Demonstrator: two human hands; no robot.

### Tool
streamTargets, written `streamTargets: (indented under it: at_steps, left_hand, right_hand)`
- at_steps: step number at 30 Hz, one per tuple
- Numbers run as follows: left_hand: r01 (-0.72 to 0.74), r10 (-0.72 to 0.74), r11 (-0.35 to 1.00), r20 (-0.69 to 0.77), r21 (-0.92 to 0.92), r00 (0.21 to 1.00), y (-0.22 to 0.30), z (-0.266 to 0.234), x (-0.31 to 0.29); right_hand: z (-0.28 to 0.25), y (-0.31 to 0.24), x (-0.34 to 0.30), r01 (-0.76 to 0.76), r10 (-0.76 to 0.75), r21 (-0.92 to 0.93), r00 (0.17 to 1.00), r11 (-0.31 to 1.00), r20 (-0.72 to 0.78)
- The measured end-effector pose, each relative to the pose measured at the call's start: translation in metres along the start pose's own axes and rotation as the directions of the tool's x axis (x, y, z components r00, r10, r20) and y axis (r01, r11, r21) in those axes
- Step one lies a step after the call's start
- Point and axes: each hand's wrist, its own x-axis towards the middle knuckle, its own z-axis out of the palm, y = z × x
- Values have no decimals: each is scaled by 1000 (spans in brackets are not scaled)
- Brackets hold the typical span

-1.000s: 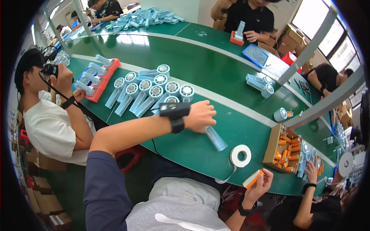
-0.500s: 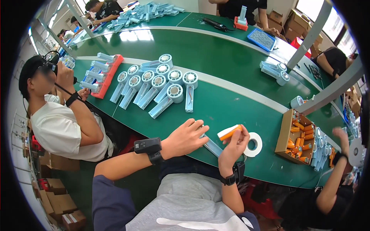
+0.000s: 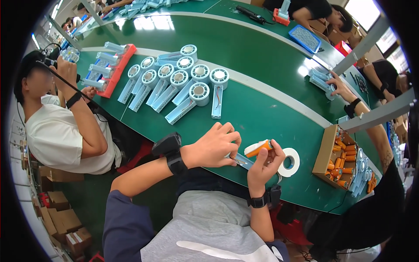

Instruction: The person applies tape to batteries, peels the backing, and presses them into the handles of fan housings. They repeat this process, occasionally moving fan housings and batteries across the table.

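Note:
My left hand [image 3: 212, 147] is closed at the end of a light-blue plastic handle housing [image 3: 245, 163], which lies low over the table's near edge. Its fingers hide most of that end, and a small wire shows beside them. Between the fingers and thumb of my right hand [image 3: 262, 171] is an orange cylindrical battery [image 3: 259, 149] with a white strip along one side. The battery is held tilted, just above the housing. A white roll of tape [image 3: 296, 167] lies flat on the table right of my right hand.
Several light-blue handheld fans [image 3: 179, 78] lie grouped ahead on the green table [image 3: 262, 113]. A cardboard box [image 3: 322, 153] of orange batteries stands at right, beside more blue housings [image 3: 360, 168]. A red rack [image 3: 118, 72] is by the left co-worker. Another person's hand [image 3: 340, 87] touches fans at far right.
My right hand has turned the battery so more orange shows, and my left hand has shifted slightly along the housing. The co-worker at right has reached forward to the fans beyond the rail.

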Motion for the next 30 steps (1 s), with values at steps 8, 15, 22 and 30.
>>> streamTargets:
  at_steps: [8,15,22,30]
  left_hand:
    - [18,-123,955,-341,-296,932,-11,26,-14]
    - [-2,-115,957,-386,-288,915,-12,32,-16]
    - [19,-199,934,-475,-357,857,-9,45,-14]
    - [-10,-219,899,-471,-437,854,-17,40,-20]
  right_hand:
    - [-54,4,-7,122,-126,32,969,992,213]
    - [-56,-6,21,493,-311,-193,759,848,573]
    - [-19,-56,65,748,-69,-232,347,622,935]
    - [-6,-53,100,799,257,-184,39,572,966]
